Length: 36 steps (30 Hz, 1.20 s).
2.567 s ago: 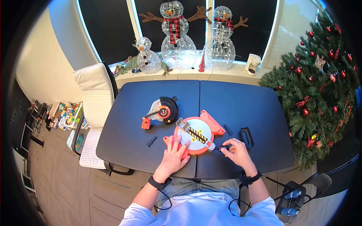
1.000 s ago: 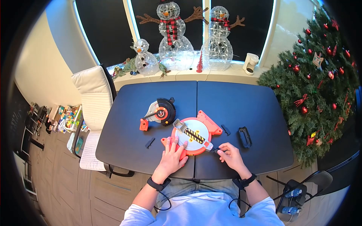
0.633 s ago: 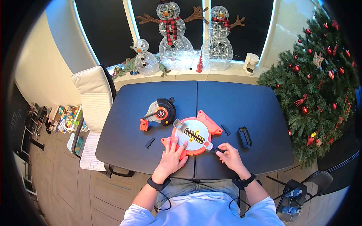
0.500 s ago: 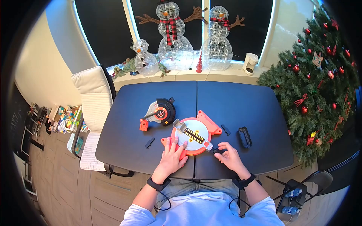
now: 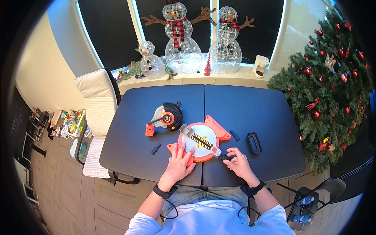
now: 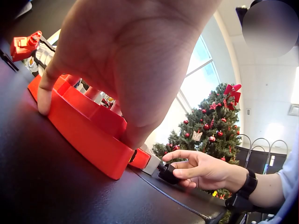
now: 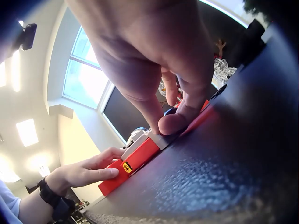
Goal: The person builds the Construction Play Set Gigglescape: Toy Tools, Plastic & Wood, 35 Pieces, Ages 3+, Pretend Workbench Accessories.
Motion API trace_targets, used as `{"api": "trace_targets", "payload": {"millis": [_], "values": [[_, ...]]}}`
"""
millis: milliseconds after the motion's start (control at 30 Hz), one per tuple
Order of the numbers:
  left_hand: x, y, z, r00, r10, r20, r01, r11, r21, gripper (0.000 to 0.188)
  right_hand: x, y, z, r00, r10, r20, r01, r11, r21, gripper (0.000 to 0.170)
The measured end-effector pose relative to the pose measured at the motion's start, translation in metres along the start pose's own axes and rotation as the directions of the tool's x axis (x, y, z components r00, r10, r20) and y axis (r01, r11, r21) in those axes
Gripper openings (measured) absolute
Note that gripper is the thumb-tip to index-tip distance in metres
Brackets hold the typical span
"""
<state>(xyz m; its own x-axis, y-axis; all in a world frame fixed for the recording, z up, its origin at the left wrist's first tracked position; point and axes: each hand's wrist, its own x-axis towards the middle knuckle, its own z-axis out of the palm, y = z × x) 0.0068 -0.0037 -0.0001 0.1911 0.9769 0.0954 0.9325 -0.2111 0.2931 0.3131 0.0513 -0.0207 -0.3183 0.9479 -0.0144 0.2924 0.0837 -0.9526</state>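
Red-and-grey base (image 5: 205,136) under splayed left fingers (image 5: 180,151); right fingers (image 6: 183,154) clamped on black knob (image 6: 167,175); black strip (image 5: 234,135), frame (image 5: 251,144) nearby.

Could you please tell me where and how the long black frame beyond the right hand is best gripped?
I'd suggest pinching the black frame midway across its two long sides, from above, using the right hand after it releases the black knob: the frame looks narrowest that way, and nothing covers it.

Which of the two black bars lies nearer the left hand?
The left bar, left of the round base; the other bar lies right of it, near the right hand.
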Motion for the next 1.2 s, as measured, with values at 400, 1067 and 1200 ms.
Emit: {"api": "trace_targets", "payload": {"millis": [400, 1067, 1200], "values": [[0.0, 0.0, 0.0, 1.0, 0.008, -0.01, -0.008, 1.0, 0.01, 0.074, 0.003, 0.006, 0.0, 1.0, 0.026, -0.007, -0.026, 1.0, 0.009, 0.055], [0.0, 0.001, 0.0, 1.0, -0.005, 0.009, 0.005, 1.0, 0.001, 0.075, 0.002, 0.001, 0.0, 1.0, -0.012, -0.017, 0.012, 1.0, 0.004, 0.049], [0.0, -0.002, 0.003, 1.0, 0.01, -0.008, -0.009, 1.0, 0.009, 0.074, 0.002, 0.002, 0.001, 0.999, 0.011, -0.03, -0.01, 0.999, 0.036, 0.051]]}}
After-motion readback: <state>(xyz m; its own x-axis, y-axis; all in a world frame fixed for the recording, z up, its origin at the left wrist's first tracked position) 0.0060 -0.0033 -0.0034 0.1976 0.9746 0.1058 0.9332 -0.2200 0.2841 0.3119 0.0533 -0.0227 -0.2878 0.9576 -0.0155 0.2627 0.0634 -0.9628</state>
